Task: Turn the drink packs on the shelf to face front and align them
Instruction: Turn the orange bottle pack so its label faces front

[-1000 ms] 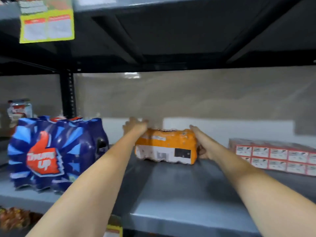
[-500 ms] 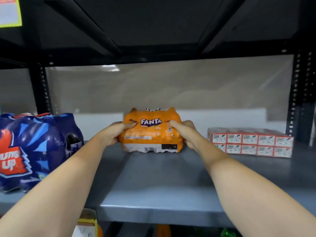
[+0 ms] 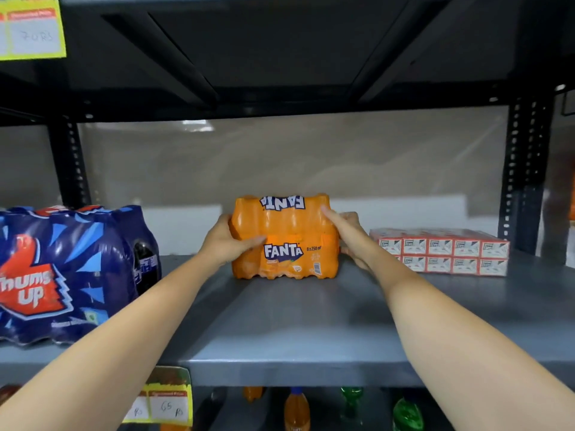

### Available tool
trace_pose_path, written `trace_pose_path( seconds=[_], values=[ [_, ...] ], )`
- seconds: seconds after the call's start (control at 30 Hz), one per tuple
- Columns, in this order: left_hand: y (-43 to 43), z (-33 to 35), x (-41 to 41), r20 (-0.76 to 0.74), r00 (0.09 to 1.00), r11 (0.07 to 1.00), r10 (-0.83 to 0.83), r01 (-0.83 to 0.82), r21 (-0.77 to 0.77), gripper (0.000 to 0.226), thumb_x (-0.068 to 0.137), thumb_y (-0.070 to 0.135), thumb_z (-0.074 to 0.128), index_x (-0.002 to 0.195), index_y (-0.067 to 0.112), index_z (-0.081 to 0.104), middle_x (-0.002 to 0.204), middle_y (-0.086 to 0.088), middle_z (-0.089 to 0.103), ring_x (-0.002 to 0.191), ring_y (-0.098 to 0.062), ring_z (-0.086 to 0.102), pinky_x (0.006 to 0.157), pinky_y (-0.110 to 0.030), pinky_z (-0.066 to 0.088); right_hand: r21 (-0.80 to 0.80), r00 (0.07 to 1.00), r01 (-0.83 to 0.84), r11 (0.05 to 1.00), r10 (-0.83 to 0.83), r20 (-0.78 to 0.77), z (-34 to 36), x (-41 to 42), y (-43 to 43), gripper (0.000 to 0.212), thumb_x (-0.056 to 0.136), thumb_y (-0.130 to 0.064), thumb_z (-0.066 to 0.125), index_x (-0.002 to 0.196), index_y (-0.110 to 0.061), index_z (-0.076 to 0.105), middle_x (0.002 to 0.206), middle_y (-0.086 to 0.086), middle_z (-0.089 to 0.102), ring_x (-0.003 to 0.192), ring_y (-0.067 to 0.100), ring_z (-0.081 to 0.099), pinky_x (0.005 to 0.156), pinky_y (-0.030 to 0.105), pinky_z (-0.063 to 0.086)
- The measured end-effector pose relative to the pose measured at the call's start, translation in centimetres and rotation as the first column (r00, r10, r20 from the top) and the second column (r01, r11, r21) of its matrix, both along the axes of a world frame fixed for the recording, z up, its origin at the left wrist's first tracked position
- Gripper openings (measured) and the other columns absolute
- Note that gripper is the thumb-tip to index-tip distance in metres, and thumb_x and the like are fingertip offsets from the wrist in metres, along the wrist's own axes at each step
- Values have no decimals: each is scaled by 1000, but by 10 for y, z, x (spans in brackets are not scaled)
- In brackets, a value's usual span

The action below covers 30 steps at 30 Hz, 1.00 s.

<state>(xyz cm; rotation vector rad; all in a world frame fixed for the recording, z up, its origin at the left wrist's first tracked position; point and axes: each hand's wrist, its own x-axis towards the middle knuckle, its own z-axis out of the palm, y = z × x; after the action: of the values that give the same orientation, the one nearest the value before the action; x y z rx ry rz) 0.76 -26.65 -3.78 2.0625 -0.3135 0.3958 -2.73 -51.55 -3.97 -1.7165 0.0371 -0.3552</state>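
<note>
Setting: a grey metal shelf [image 3: 298,331] in a black slotted rack, with a pale back panel behind it and the dark underside of the next shelf above.
Fanta pack: an orange shrink-wrapped Fanta pack [image 3: 284,237] stands upright near the back of the shelf, about mid-width, its base on the grey surface. The front face carries the white "FANTA" logo right way up, "8 x 250 ml" beside it and a barcode low on the right; a second logo on the top edge reads upside down. Bottle shapes show as ridges through the wrap.
Left hand: the left hand [image 3: 222,241] clasps the pack's left side, thumb laid across the front face.
Right hand: the right hand [image 3: 350,236] holds the right side, index finger stretched up along the front edge, other fingers curled behind.
Left neighbour: a blue Thums Up pack [image 3: 68,272], nearer the front edge, well apart.
Right neighbour: red-and-white cartons [image 3: 441,251] in 2 rows, just beside the right hand.
Lower shelf: loose bottles [image 3: 297,409] and yellow price tags [image 3: 165,396], one reading 65.
</note>
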Motion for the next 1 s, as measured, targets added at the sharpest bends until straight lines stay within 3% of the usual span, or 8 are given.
trace_pose_path(
  seconds=[0.17, 0.33, 0.4, 0.5, 0.6, 0.7, 0.87, 1.0],
  values=[
    [-10, 1, -1, -25, 998, 985, 58, -61, -164, 66, 88, 55, 56, 137, 13, 43, 137, -12, 55, 118, -30, 55, 82, -37, 44, 222, 983, -183, 958, 185, 11, -3, 7, 8, 77, 89, -79, 31, 145, -29, 51, 132, 11, 67, 112, 27, 67, 95, 50, 54],
    [-23, 0, 11, -112, 992, 954, 54, -84, -289, 58, 97, 51, 40, 135, 9, 46, 136, -17, 56, 121, -37, 54, 99, -47, 45, 144, 1000, 25, 989, -25, -2, -3, 9, 1, 75, 89, -79, 24, 132, -25, 54, 127, 6, 68, 108, 26, 66, 76, 40, 55],
    [-30, 2, 16, -181, 983, 927, 39, -103, -361, 60, 97, 51, 39, 138, 8, 45, 139, -18, 54, 124, -38, 51, 103, -48, 43, 91, 987, 157, 984, -158, 12, -4, 9, -1, 68, 84, -81, 28, 105, -25, 60, 114, 8, 70, 109, 29, 65, 94, 46, 52],
    [-39, 5, 23, -271, 963, 883, -7, -122, -453, 60, 97, 50, 42, 136, 6, 49, 135, -16, 57, 123, -38, 53, 103, -49, 44, -25, 963, 252, 967, -248, 105, -2, 3, 5, 58, 79, -80, 34, 69, -27, 56, 78, -1, 69, 80, 24, 64, 84, 39, 50],
    [-43, 5, 28, -315, 935, 844, -161, -35, -534, 41, 95, 34, 54, 120, 3, 63, 113, -16, 69, 107, -34, 65, 92, -45, 54, -103, 961, 147, 984, -118, 249, -1, -3, 18, 57, 81, -70, 41, 55, -21, 52, 53, -7, 61, 59, 18, 61, 64, 31, 49],
    [-38, 5, 28, -337, 874, 839, -350, 133, -527, 27, 94, 18, 56, 72, 10, 68, 63, -9, 71, 55, -19, 69, 56, -31, 58, -140, 938, 18, 990, 32, 345, 3, -2, 27, 55, 84, -63, 46, 49, -21, 45, 35, -9, 47, 34, 6, 48, 38, 21, 39],
    [-43, 7, 7, -207, 729, 676, -653, 436, -595, 73, 102, 24, 37, 33, 16, 61, 39, 1, 60, 34, -9, 59, 38, -19, 50, -82, 914, 242, 967, -199, 355, 7, 18, 16, 49, 102, -46, 41, 69, -18, 61, 65, 2, 67, 60, 16, 63, 64, 31, 50],
    [-45, 4, -11, -173, 714, 675, -679, 514, -530, 80, 104, 22, 31, 29, 16, 59, 36, 3, 58, 31, -6, 56, 36, -16, 48, -81, 999, -14, 997, 18, 43, 5, 37, 13, 60, 101, -60, 28, 133, -20, 60, 134, 10, 63, 122, 27, 57, 110, 49, 41]
  ],
)
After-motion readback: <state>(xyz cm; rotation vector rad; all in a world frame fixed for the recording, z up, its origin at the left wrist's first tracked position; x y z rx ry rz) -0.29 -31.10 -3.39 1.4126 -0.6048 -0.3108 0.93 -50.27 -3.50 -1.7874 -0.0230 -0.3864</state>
